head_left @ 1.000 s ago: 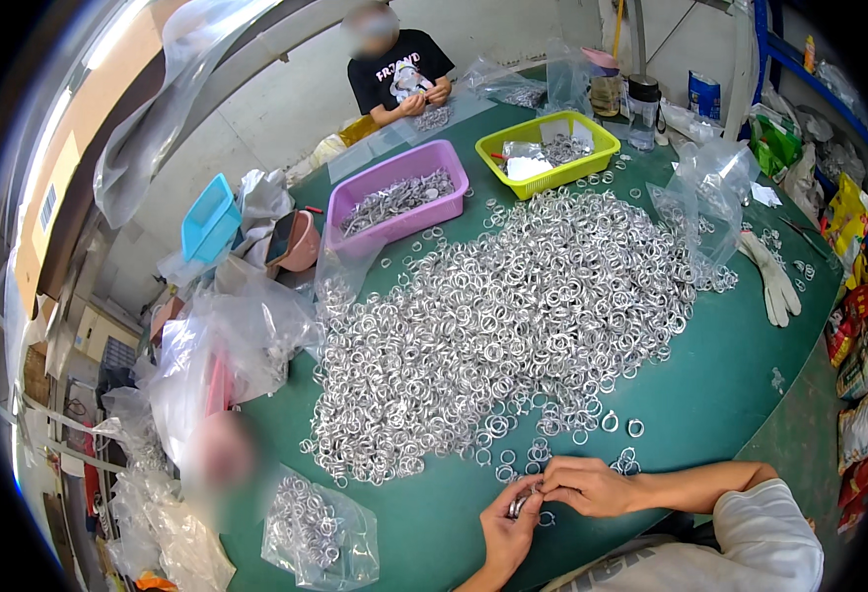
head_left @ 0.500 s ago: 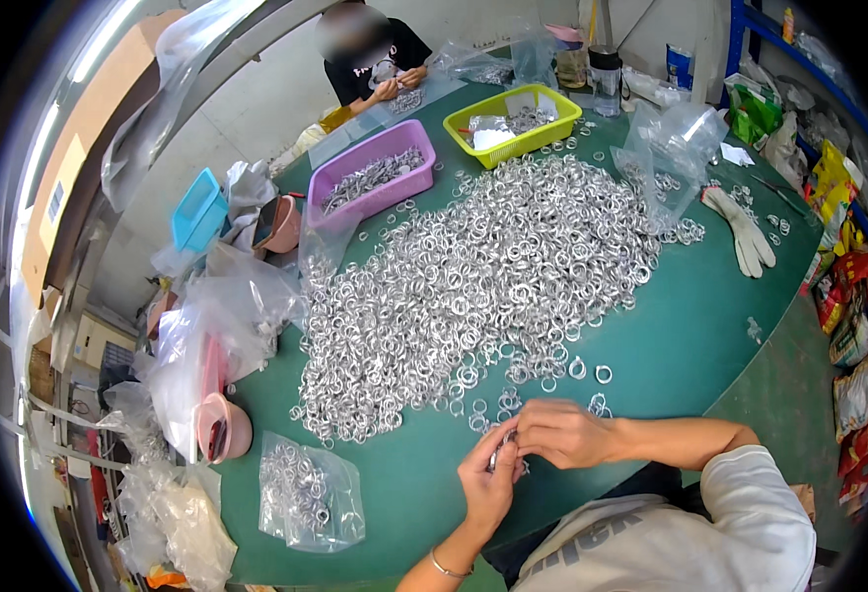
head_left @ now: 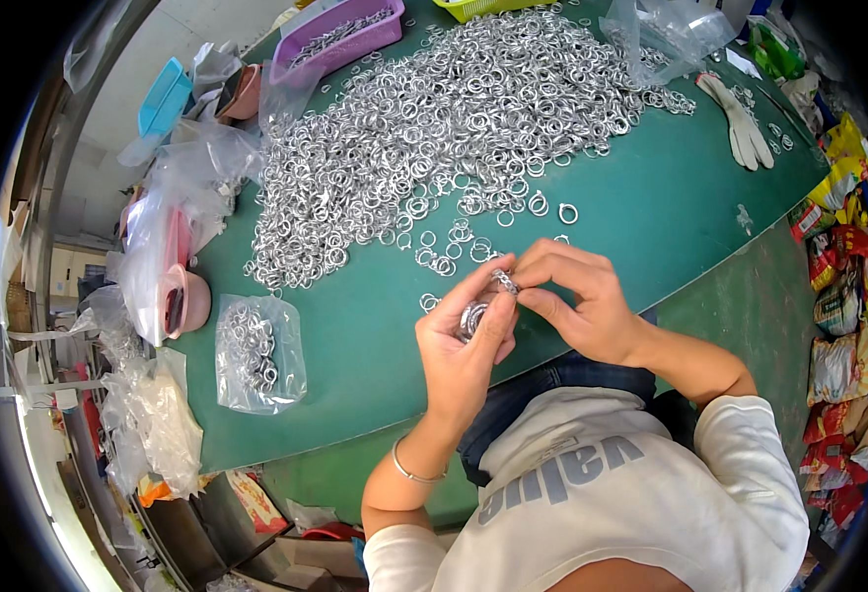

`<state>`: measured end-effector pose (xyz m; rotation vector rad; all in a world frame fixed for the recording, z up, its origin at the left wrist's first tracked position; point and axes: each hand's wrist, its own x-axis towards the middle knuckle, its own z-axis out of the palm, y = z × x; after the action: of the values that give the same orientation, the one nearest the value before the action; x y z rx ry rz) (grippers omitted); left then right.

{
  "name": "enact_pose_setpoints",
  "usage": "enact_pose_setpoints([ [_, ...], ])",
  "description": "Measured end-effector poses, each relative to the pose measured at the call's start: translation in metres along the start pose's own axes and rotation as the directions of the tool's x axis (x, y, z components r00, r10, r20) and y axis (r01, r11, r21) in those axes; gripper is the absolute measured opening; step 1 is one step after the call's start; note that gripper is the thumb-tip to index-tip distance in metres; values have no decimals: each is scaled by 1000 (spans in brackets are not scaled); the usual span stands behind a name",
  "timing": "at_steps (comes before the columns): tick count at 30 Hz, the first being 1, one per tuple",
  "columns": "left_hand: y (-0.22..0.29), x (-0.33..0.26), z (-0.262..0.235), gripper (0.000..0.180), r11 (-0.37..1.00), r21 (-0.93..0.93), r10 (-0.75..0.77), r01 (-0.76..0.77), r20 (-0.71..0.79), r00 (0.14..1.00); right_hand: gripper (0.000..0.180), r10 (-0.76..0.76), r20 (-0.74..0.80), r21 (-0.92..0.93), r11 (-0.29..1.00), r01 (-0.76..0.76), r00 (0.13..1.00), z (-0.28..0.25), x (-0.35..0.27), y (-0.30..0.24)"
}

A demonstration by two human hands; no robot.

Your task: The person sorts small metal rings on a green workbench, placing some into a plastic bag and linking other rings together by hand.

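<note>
Several silvery metal rings (head_left: 472, 318) lie in my left hand (head_left: 462, 345), its fingers curled round them and its thumb pressed on top. My right hand (head_left: 580, 296) meets it at the fingertips, pinching a ring (head_left: 504, 281) that the left fingers also touch. A few loose rings (head_left: 442, 264) lie on the green table just beyond my hands. Farther off spreads a broad heap of the same rings (head_left: 424, 128). To the left of my hands a clear plastic bag (head_left: 260, 353) with rings inside lies flat.
A purple basket (head_left: 340, 35) stands behind the heap, beside part of a yellow-green basket (head_left: 483, 8). At the left edge are a pink cup (head_left: 189, 296), plastic bags and a blue basket (head_left: 166, 97). A white glove (head_left: 735, 123) lies at the right, near the green table's (head_left: 671, 217) edge.
My view has tipped down, so the table sits higher and the person across is out of sight. My hands remain together; the rings in my left palm now show more.
</note>
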<state>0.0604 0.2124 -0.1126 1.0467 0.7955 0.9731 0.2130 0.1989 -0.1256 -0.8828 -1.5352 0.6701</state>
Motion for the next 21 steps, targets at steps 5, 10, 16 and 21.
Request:
enact_pose_setpoints([
  [5, -7, -8, 6, 31, 994, 90, 62, -60, -23, 998, 8, 284, 86, 227, 928, -297, 955, -11, -15, -5],
  [10, -7, -10, 12, 24, 975, 201, 117, -98, -88, 989, 12, 404, 71, 489, 783, -385, 912, -6, -21, -3],
  [16, -20, -10, 6, 19, 993, 72, 99, -94, -74, 992, 14, 466, 117, 582, 683, -441, 877, -4, -26, 3],
  [21, -28, -6, -10, 18, 997, -48, -55, 53, -34, 998, 15, 539, 157, 614, 603, -509, 828, -3, -29, 17],
])
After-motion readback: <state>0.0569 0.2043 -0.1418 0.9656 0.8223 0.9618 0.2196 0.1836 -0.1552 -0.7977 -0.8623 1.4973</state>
